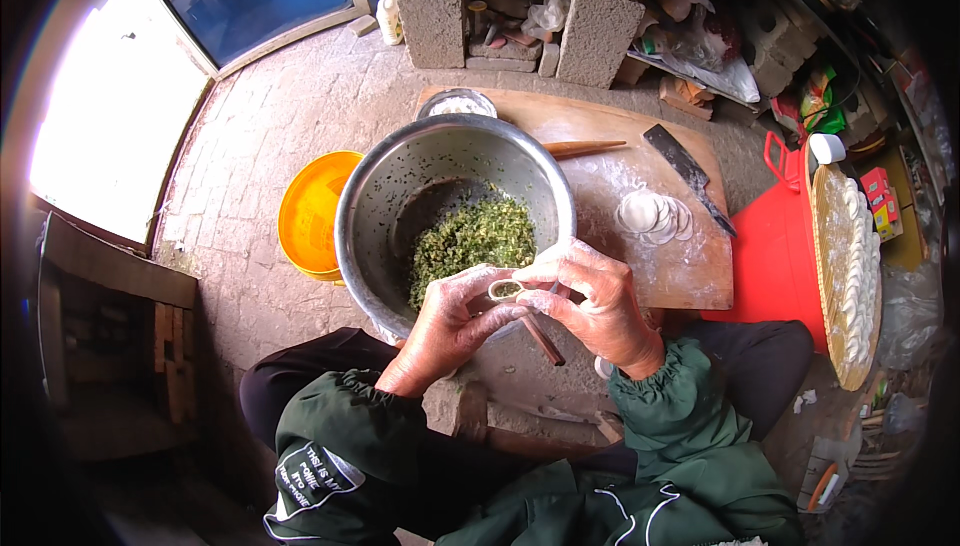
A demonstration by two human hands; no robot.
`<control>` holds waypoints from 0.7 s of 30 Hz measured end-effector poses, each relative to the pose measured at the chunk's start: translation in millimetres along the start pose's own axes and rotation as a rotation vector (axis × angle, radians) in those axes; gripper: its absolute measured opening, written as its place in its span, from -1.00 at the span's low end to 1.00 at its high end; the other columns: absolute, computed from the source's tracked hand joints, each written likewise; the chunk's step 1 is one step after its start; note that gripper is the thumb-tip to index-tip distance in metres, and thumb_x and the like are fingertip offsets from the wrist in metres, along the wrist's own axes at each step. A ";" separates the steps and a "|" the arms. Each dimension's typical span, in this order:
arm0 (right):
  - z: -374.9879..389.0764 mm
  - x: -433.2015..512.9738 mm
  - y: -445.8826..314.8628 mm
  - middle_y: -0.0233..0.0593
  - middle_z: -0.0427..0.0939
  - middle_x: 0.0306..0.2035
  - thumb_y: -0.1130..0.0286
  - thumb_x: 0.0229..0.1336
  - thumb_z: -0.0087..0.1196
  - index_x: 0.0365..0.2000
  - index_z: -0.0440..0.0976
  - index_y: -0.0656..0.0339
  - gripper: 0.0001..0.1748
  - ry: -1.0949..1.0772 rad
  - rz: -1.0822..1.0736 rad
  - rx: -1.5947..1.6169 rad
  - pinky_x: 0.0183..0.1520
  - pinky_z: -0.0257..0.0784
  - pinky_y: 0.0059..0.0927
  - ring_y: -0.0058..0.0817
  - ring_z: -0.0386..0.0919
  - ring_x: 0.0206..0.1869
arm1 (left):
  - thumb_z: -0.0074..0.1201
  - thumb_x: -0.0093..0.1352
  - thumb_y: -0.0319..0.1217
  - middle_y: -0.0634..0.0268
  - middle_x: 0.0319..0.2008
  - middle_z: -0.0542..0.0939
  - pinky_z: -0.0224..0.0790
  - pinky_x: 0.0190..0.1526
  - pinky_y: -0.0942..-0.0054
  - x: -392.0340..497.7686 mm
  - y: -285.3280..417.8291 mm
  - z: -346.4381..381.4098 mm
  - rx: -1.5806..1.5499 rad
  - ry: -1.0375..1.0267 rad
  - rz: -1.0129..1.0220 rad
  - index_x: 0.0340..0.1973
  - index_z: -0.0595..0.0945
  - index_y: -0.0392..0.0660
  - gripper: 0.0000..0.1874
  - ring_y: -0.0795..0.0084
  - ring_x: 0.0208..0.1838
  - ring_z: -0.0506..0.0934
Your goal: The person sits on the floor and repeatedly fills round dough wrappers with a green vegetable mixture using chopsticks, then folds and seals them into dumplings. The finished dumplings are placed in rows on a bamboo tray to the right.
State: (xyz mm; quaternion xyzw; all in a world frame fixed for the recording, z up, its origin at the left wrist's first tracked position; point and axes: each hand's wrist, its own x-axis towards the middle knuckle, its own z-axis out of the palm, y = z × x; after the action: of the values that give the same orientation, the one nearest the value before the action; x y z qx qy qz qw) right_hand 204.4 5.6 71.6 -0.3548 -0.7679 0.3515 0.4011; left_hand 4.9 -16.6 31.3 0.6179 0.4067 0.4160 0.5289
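Note:
Over the near rim of a large metal basin [349, 246], both hands hold a dumpling [506, 290]. Its dough is folded up at the sides, and green filling shows through the open end. My left hand [457, 313] supports it from the left. The fingers of my right hand [589, 298] pinch the dough edge from the right. Both hands are dusted with flour. Chopped green filling [476, 238] lies in the basin. A brown stick-like handle [544, 339] pokes out below the hands; whether a hand grips it cannot be told.
Right of the basin, a floury wooden board [667, 283] bears round dough wrappers [652, 216], a cleaver [686, 171] and a rolling pin [589, 148]. A flour bowl [457, 101] stands behind. A woven tray of dumplings [829, 261] rests by a red bucket [772, 261]. Left is a yellow bucket [315, 208].

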 end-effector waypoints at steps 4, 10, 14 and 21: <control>5.5 0.6 4.3 -0.25 0.60 -0.33 0.63 -0.01 0.32 -0.30 0.61 0.27 -0.80 0.045 -0.073 -0.041 -0.31 0.49 -0.50 -0.52 0.57 -0.33 | 0.26 0.35 -0.43 0.18 -0.26 0.64 0.49 -0.23 0.49 0.1 2.9 0.0 0.035 -0.004 0.019 -0.01 0.59 -0.34 -0.65 0.56 -0.26 0.60; 11.5 -3.9 4.9 -0.21 0.56 -0.41 0.63 0.02 0.29 -0.37 0.55 0.28 -0.86 0.090 -0.007 0.000 -0.30 0.48 -0.37 -0.35 0.59 -0.36 | 0.27 0.33 -0.46 0.21 -0.24 0.66 0.51 -0.17 0.50 -0.9 5.2 1.1 -0.056 -0.001 -0.042 0.00 0.60 -0.33 -0.65 0.56 -0.21 0.63; 9.2 -3.9 4.7 -0.21 0.56 -0.40 0.64 0.01 0.29 -0.37 0.55 0.28 -0.85 0.080 -0.010 -0.005 -0.29 0.49 -0.37 -0.34 0.59 -0.34 | 0.29 0.32 -0.47 0.22 -0.23 0.66 0.51 -0.16 0.50 -0.9 1.2 2.5 -0.111 -0.003 -0.063 -0.01 0.60 -0.33 -0.64 0.56 -0.20 0.63; 10.2 -0.3 3.7 -0.19 0.60 -0.37 0.61 -0.04 0.35 -0.35 0.60 0.30 -0.82 0.112 -0.124 -0.066 -0.27 0.52 -0.41 -0.36 0.61 -0.32 | 0.30 0.30 -0.50 0.21 -0.25 0.66 0.50 -0.21 0.51 -0.4 -4.0 1.5 0.014 -0.008 -0.023 -0.01 0.61 -0.32 -0.64 0.56 -0.23 0.64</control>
State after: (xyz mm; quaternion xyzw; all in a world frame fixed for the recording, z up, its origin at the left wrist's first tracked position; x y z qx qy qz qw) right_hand 196.6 4.6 64.1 -0.3387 -0.7760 0.2803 0.4522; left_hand 5.9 -17.1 27.2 0.6186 0.4144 0.4046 0.5309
